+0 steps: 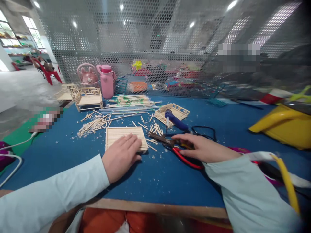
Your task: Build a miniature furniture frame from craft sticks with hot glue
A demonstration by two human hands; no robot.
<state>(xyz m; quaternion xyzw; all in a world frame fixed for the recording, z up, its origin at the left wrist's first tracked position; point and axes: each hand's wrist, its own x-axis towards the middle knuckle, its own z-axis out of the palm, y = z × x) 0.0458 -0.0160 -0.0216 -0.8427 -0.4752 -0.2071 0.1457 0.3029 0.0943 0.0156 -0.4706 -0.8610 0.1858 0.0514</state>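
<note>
Crosswise, slatted panel [118,133] — left hand [122,156] open atop, right hand [202,147] around left-pointing pliers [162,139].

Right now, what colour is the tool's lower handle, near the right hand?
Red: the handle shows best in head view.

From my remote post I see a perforated metal screen [136,35] standing behind a blue tabletop [155,186] with a wooden front edge [155,207]; bright lights [232,5] show across it, and off to the left I make out paned windows [34,31], stocked shelves [18,46], a red chair [51,75] and a pale grey floor [14,87]
</note>
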